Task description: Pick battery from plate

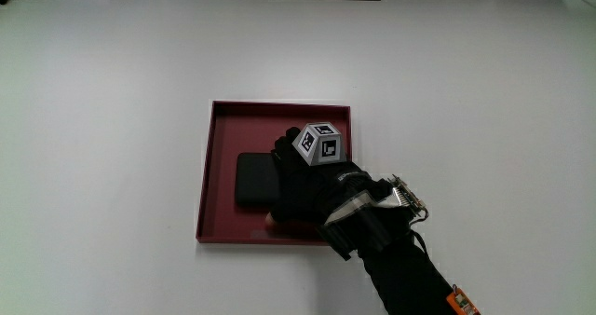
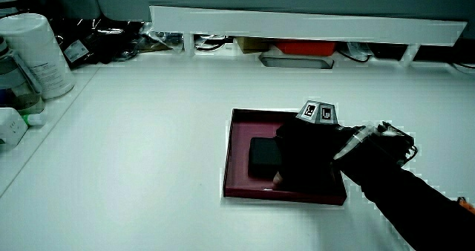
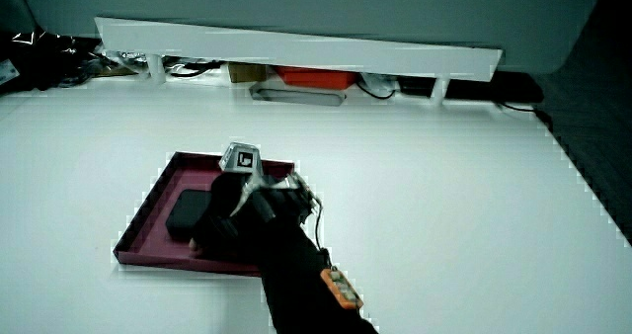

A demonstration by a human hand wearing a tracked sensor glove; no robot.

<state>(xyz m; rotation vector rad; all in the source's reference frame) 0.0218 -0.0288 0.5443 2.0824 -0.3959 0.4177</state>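
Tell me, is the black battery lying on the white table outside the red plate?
No. In the main view the battery lies inside the red plate, with the hand over it.

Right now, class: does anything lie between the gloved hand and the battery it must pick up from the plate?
Nothing visible does. The hand is over the dark red plate, right at the black battery, covering one end of it. The battery is the only thing seen in the plate.
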